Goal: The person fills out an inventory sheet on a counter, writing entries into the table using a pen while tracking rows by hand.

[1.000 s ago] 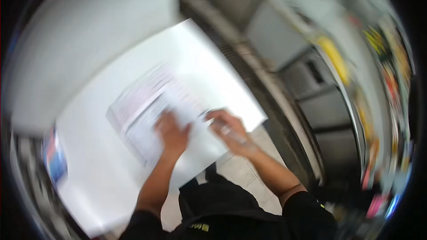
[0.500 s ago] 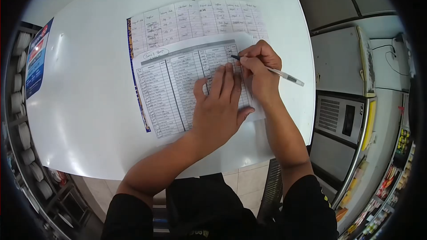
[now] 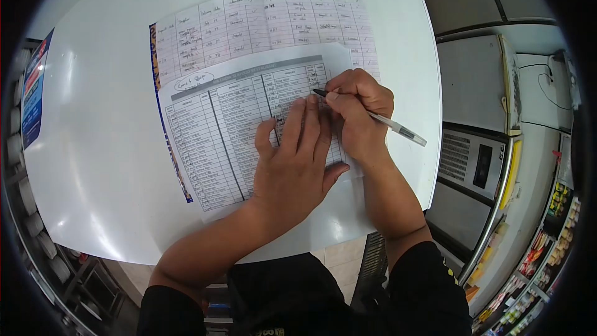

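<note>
A printed form with table columns and handwritten entries lies on an open notebook filled with handwriting. My left hand rests flat on the form, fingers spread. In my right hand is a pen with a clear barrel and dark tip section. Its tip points at the form's right-hand column, just beyond my left fingertips. Whether the tip touches the paper is hard to tell. Part of the form is covered by both hands.
The papers lie on a glossy white table. A blue and red printed sheet is at its left edge. Racks with stacked white dishes stand to the left. On the right are a metal appliance and shelves of packaged goods.
The papers and both hands appear slightly lower in view, the papers also further left, as the view shifts. The pen tip now points at a lower row of the column.
</note>
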Tool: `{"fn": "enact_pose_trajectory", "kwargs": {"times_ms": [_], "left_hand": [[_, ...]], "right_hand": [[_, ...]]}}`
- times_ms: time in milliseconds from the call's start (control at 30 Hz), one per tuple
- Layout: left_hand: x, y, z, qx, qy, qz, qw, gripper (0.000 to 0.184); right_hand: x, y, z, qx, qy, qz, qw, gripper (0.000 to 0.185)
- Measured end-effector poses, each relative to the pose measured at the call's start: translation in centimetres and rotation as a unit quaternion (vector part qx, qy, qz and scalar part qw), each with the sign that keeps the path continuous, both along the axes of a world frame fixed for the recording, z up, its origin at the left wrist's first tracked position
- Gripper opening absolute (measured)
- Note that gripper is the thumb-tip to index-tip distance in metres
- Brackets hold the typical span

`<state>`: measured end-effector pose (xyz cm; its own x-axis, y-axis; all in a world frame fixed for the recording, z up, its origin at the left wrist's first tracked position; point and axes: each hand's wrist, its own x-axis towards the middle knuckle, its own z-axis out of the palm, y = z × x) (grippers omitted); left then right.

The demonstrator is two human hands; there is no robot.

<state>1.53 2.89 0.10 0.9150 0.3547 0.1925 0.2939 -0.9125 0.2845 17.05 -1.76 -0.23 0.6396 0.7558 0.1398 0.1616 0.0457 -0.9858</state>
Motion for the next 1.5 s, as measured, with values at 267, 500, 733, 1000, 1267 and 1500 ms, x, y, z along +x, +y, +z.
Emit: {"fn": "enact_pose_trajectory", "kwargs": {"times_ms": [267,500,733,1000,1267,1500], "left_hand": [[0.05,-0.21,0.10,0.018,0.023,0.011,1.000,0.069],[0.05,-0.15,0.22,0.011,0.025,0.009,1.000,0.069],[0.10,-0.19,0.08,0.010,0.021,0.010,1.000,0.070],[0.00,-0.07,0.18,0.006,0.023,0.005,1.000,0.069],[-0.02,-0.02,0.12,0.003,0.024,0.002,1.000,0.070],[-0.02,0.00,0.15,-0.002,0.022,0.002,1.000,0.069]], "right_hand": [[0.08,-0.21,0.19,-0.028,-0.032,0.012,0.999,0.015],[-0.15,-0.15,0.22,-0.006,0.024,-0.019,1.000,0.013],[-0.03,-0.24,0.17,-0.011,0.004,-0.014,1.000,0.013],[0.05,-0.29,0.21,-0.011,-0.011,-0.016,1.000,0.015],[0.04,-0.08,0.19,0.004,0.019,-0.029,0.999,0.015],[0.04,-0.08,0.27,-0.003,0.008,-0.027,1.000,0.015]]}}
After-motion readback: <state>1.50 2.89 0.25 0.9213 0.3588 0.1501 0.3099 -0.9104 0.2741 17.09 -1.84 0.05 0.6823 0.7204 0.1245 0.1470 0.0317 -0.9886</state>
